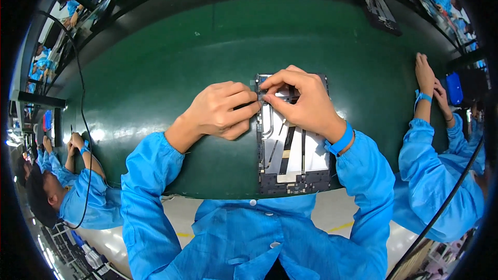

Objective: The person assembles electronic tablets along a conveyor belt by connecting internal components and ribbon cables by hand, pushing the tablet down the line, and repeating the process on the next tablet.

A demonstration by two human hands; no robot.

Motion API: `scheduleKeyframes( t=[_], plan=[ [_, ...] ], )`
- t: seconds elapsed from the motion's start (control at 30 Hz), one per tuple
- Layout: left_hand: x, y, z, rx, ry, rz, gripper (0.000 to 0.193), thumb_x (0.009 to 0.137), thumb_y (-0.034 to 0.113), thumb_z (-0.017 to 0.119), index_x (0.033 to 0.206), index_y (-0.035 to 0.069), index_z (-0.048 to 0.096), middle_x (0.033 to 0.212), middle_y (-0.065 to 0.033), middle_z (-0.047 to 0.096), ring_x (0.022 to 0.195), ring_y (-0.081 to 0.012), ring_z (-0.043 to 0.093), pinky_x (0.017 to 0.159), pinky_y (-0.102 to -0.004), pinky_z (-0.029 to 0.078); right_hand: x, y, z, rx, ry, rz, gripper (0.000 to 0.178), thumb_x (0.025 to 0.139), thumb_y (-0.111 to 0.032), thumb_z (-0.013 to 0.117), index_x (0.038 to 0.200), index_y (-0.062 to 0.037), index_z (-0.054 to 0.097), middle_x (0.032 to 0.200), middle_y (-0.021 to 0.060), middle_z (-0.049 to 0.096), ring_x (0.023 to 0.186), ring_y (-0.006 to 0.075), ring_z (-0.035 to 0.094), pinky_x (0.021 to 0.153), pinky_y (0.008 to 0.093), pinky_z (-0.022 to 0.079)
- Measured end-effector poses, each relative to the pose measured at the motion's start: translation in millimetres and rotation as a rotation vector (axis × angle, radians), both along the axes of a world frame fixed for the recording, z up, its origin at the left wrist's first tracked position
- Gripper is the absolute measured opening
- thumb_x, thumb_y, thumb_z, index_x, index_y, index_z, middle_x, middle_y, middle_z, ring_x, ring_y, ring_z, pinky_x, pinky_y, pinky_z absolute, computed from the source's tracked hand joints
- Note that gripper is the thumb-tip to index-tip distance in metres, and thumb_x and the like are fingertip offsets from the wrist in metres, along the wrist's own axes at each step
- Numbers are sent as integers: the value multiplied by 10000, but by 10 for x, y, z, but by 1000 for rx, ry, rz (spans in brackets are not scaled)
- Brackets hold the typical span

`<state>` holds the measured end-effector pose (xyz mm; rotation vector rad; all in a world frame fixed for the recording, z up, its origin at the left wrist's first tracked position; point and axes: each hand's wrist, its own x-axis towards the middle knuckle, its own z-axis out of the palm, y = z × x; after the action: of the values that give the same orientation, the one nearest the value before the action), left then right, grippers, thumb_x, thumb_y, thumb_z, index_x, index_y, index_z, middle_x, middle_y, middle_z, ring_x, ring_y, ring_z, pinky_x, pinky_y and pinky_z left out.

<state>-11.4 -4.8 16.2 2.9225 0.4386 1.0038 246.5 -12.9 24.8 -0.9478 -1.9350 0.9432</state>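
An opened tablet [308, 155] lies on the green table, its silver battery area, black flex cables and dark circuit boards exposed. At its upper left edge, my left hand [225, 110] has its fingers closed in a pinch. My right hand [306, 98] reaches over the tablet's upper part, thumb and forefinger pinched together beside the left fingertips. Whatever sits between the fingers of either hand is too small to make out. The tablet's upper middle is partly covered by my right hand. A blue band [341, 139] circles my right wrist.
The green table [155, 78] stretches out around the tablet. Another dark device with exposed parts [372, 6] lies at the far right, near a raised dark ledge. Co-workers in blue sit on the left [91, 197] and right [436, 176]. Black cables [82, 80] hang at both sides.
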Motion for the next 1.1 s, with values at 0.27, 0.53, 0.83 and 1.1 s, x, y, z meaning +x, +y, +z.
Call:
scheduleKeyframes(
  t=[0.27, 0.53, 0.83, 1.1],
  plan=[
    [3, -119, -69, -131, -72, 56, 406, 698, 68, 732, 1092, -12, 789, 1057, -140, 752, 890, -318, 745, 751, -424, 632, 9, -10, 18, 27, -49, -10, 223, 887, 10, 842, 1109, -16, 835, 952, 89, 823, 949, 215, 738, 821, 341, 595],
    [26, -146, -77, -166, -75, 78, 411, 700, 40, 732, 1104, -8, 791, 1089, -146, 753, 914, -325, 748, 774, -428, 626, 10, -8, 27, 90, -81, -3, 232, 868, 30, 831, 1097, -6, 828, 939, 96, 816, 943, 233, 723, 813, 354, 591],
    [82, -103, -39, -188, -41, 94, 414, 724, 40, 742, 1136, 15, 786, 1111, -134, 741, 938, -327, 739, 791, -432, 609, 56, 34, -6, 119, -49, -1, 233, 860, 26, 826, 1090, -9, 824, 940, 106, 810, 916, 248, 720, 801, 369, 593],
    [84, -120, 57, -231, -13, 114, 340, 810, 70, 755, 1147, 30, 784, 1112, -138, 716, 969, -359, 716, 850, -491, 590, 101, 79, -28, 297, 71, -120, 297, 893, -13, 800, 1189, -20, 784, 1135, 165, 765, 1090, 336, 715, 930, 429, 593]
  ],
)
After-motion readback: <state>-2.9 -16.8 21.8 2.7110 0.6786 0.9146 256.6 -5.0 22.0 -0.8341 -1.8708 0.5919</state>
